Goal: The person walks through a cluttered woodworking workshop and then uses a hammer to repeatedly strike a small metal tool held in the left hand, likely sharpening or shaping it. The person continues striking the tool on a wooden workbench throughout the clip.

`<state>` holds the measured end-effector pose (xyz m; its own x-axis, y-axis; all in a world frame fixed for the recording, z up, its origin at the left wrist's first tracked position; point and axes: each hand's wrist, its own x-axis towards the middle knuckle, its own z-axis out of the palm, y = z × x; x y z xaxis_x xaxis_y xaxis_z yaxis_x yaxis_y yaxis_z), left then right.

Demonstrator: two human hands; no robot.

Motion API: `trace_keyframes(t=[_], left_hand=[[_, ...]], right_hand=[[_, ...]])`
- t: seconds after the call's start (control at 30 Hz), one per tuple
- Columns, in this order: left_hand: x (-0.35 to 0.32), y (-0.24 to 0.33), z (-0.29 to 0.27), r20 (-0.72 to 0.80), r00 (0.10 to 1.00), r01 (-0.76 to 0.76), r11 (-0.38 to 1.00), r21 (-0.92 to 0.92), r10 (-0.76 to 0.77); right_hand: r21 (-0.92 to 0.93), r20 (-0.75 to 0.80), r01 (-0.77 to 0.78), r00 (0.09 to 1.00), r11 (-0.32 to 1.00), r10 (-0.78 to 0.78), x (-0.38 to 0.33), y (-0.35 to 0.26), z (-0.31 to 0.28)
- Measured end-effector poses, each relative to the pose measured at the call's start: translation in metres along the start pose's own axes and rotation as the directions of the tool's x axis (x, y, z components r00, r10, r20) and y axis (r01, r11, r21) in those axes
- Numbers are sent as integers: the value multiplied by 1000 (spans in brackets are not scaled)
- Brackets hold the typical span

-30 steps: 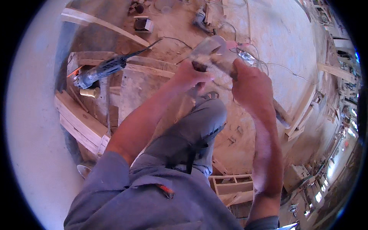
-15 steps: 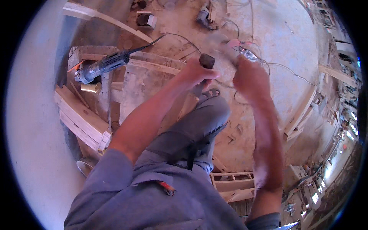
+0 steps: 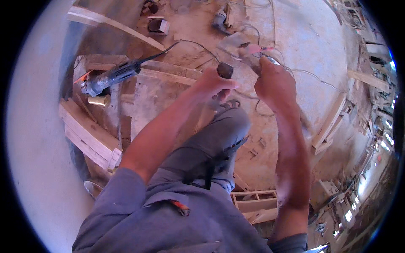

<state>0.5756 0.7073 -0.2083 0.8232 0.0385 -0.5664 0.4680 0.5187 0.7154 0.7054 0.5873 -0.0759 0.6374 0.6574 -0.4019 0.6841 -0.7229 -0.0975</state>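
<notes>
My left hand [image 3: 215, 83] is closed round a dark, square-ended block [image 3: 225, 70], held above my bent knee; its lower part is hidden by my fingers. To the right, my right hand [image 3: 276, 82] grips the wooden handle [image 3: 252, 63] of a long-handled striking tool. The tool's broad grey head [image 3: 234, 40] points up and to the left, beyond the block and apart from it. Blur keeps me from telling whether it is a hammer or a hatchet. The handle's other end shows past my right wrist.
A corded power tool [image 3: 110, 78] lies on boards at the left, above a stack of curved timber [image 3: 90, 134]. Another power tool [image 3: 220, 22] rests on the dusty floor ahead. Cables [image 3: 312, 74] cross the floor. A slatted wooden frame [image 3: 255, 201] is low down, and timber [image 3: 331, 122] lies right.
The striking tool's head has shifted slightly left and shows more clearly. My left hand keeps its hold on the block, almost unmoved. The whole view has shifted slightly.
</notes>
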Motion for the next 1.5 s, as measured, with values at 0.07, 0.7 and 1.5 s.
trace_keyframes(t=[0.07, 0.7, 1.5], left_hand=[[-6, 4, 3, 0, 1000, 13, 1000, -10, -13], [-66, 6, 28, -322, 889, -237, 930, 282, 324], [-53, -33, 13, -99, 917, -333, 877, 347, 387]], right_hand=[[17, 11, -56, 998, 998, 56, -3, 0, 6], [370, 186, -378, 925, 849, 331, -126, 36, 98], [931, 233, -321, 890, 175, 393, -229, -24, 120]])
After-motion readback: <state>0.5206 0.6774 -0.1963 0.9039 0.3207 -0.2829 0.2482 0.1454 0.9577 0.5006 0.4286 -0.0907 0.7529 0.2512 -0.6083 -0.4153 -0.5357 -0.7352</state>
